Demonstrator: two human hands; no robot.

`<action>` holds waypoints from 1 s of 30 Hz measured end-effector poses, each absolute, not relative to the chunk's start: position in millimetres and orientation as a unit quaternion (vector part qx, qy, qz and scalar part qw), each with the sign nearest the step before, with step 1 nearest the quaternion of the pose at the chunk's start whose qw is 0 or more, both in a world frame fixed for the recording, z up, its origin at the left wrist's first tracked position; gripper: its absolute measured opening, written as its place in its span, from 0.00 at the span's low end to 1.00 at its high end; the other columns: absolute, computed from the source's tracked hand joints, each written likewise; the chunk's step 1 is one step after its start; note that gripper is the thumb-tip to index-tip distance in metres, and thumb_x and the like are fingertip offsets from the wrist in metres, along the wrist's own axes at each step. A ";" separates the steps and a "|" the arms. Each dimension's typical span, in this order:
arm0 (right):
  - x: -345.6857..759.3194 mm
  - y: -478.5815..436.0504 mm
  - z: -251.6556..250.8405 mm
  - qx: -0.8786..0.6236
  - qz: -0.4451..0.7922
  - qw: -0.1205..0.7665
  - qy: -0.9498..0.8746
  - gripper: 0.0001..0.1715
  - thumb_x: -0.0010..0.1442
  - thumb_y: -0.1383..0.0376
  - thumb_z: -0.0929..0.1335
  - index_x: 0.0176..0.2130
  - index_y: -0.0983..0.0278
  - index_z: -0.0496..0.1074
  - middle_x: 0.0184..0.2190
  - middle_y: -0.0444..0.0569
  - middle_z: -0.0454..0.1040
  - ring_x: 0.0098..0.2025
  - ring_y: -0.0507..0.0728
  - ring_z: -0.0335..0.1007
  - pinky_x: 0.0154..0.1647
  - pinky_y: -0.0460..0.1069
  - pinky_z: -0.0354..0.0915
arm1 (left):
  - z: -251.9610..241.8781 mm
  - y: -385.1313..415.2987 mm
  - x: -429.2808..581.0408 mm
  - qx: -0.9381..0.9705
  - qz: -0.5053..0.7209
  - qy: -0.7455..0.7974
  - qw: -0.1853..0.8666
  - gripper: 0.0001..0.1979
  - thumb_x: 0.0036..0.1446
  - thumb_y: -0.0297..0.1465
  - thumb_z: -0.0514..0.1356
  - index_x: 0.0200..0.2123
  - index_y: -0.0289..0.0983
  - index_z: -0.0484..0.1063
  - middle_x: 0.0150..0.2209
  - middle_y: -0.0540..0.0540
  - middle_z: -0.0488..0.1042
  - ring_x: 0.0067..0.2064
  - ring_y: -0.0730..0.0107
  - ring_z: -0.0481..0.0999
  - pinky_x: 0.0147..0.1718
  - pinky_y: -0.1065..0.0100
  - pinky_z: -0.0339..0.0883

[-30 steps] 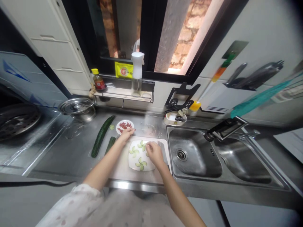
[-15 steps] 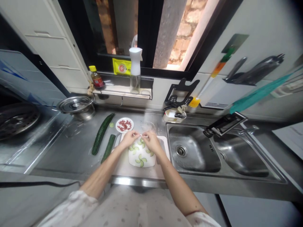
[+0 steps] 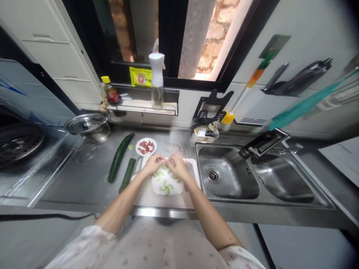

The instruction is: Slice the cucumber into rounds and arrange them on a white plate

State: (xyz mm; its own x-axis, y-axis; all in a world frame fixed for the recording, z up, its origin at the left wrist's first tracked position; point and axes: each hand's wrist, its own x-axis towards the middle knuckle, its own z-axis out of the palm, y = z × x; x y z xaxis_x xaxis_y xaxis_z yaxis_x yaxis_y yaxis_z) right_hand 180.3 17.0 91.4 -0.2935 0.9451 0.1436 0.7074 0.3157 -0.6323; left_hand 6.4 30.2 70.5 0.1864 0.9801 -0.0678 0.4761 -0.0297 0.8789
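The left hand [image 3: 156, 164] is now joining the right hand [image 3: 178, 167] over the white plate [image 3: 178, 189]'s far edge, fingertips pinching; whether they're gripping anything, I can't tell. The plate, carrying cucumber pinwheels [image 3: 166, 188], is resting on the cutting board [image 3: 147, 200] along the counter [image 3: 73, 175]'s front edge. A low finger could be dragging slices loose. Beyond, the red-bit dish [image 3: 137, 149] is showing its whole rim, no longer partly covered.
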 end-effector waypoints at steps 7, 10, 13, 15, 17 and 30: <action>185.7 17.4 79.4 -0.555 0.200 0.212 -0.779 0.06 0.60 0.65 0.64 0.33 0.62 0.71 0.38 0.48 0.69 0.43 0.56 0.61 0.45 0.49 0.56 | 59.7 28.7 3.7 0.628 0.287 0.609 0.391 0.11 0.54 0.32 0.59 0.39 0.36 0.76 0.34 0.47 0.78 0.40 0.65 0.75 0.40 0.69 0.67; 187.8 17.6 72.9 -0.564 0.183 0.177 -0.786 0.07 0.61 0.66 0.64 0.34 0.62 0.72 0.38 0.49 0.69 0.44 0.57 0.60 0.45 0.49 0.55 | 56.8 27.3 5.4 0.635 0.257 0.624 0.376 0.09 0.53 0.30 0.60 0.38 0.36 0.76 0.35 0.46 0.78 0.41 0.65 0.75 0.41 0.69 0.67; 189.0 17.6 66.2 -0.573 0.170 0.143 -0.789 0.08 0.61 0.66 0.63 0.34 0.62 0.72 0.39 0.51 0.69 0.45 0.58 0.59 0.45 0.50 0.54 | 54.5 25.8 9.7 0.651 0.226 0.631 0.358 0.08 0.53 0.29 0.60 0.37 0.37 0.75 0.36 0.46 0.78 0.40 0.66 0.75 0.41 0.70 0.65; 189.1 17.6 61.7 -0.580 0.165 0.126 -0.788 0.08 0.61 0.65 0.64 0.34 0.63 0.73 0.40 0.52 0.69 0.45 0.59 0.58 0.45 0.50 0.53 | 52.8 25.0 13.1 0.654 0.204 0.642 0.344 0.07 0.54 0.29 0.59 0.36 0.37 0.75 0.37 0.46 0.78 0.39 0.67 0.75 0.39 0.70 0.65; 188.8 17.5 57.4 -0.584 0.161 0.114 -0.788 0.09 0.62 0.65 0.64 0.34 0.63 0.73 0.41 0.53 0.68 0.45 0.59 0.58 0.44 0.51 0.53 | 50.9 24.3 16.7 0.657 0.183 0.653 0.328 0.06 0.54 0.30 0.59 0.36 0.37 0.75 0.37 0.46 0.78 0.38 0.67 0.75 0.38 0.71 0.64; 183.8 22.4 43.2 -0.563 0.136 0.049 -0.814 0.12 0.63 0.65 0.62 0.38 0.65 0.74 0.44 0.56 0.67 0.47 0.60 0.55 0.47 0.53 0.53 | 34.8 26.3 38.8 0.668 0.079 0.694 0.256 0.08 0.58 0.34 0.55 0.35 0.40 0.74 0.37 0.43 0.78 0.40 0.62 0.75 0.36 0.68 0.61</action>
State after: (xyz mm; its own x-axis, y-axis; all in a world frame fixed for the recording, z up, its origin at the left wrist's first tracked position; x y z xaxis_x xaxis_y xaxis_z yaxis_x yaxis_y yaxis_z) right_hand 183.8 22.4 43.2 -0.3612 0.9297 -0.0722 0.9029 0.3293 -0.2763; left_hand 38.8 26.3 34.8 0.0246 0.9681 -0.2493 0.8871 0.0938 0.4520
